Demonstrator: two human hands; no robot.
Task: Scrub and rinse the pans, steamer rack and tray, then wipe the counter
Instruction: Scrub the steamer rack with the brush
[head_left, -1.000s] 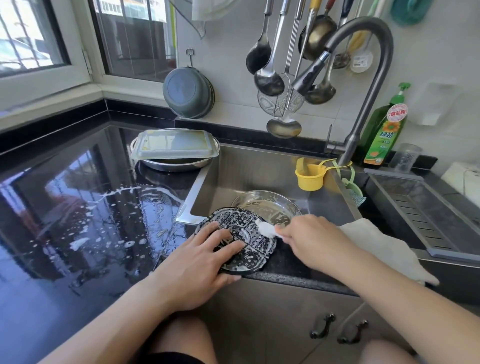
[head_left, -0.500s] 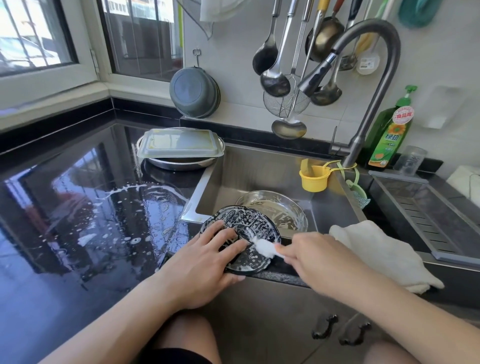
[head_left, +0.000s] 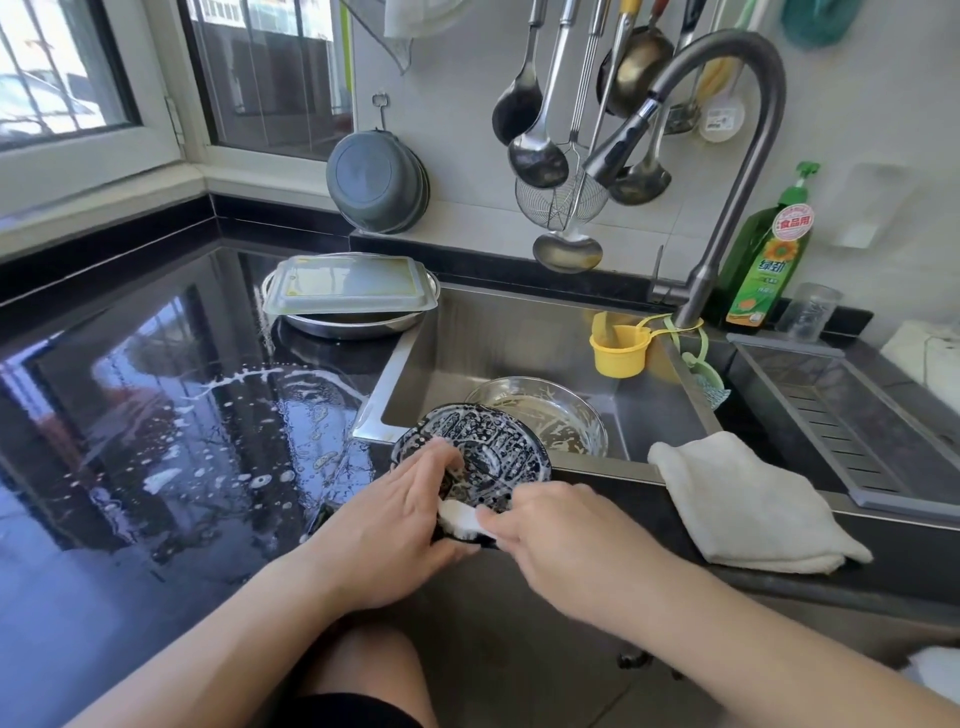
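At the front lip of the sink (head_left: 519, 332), the round black steamer rack (head_left: 488, 452) rests tilted, its near edge on the counter (head_left: 130, 415) and its far edge leaning out over the basin, soapy foam across its perforated face. The left hand (head_left: 395, 525) steadies it from the near-left side, fingers spread over the face and thumb hooked under the near rim. The right hand (head_left: 561, 540) comes in from the right, fingers curled round a small white scrubbing brush (head_left: 462, 517), whose head touches the rack's near edge just beside the left thumb.

What matters for the next stroke is that the rack lies forward and slightly left of the brush hand, so scrubbing would run away from the body toward the basin. Room that way is limited: a foam-streaked steel pan (head_left: 545, 415) sits in the sink directly behind the rack, nearly touching it. To the right a folded white cloth (head_left: 748, 499) drapes over the sink's front edge, near the right wrist. To the left the wet, sudsy counter is open, and a rectangular tray (head_left: 348, 286) sits upside down on another pan (head_left: 353, 325) well apart at the back.
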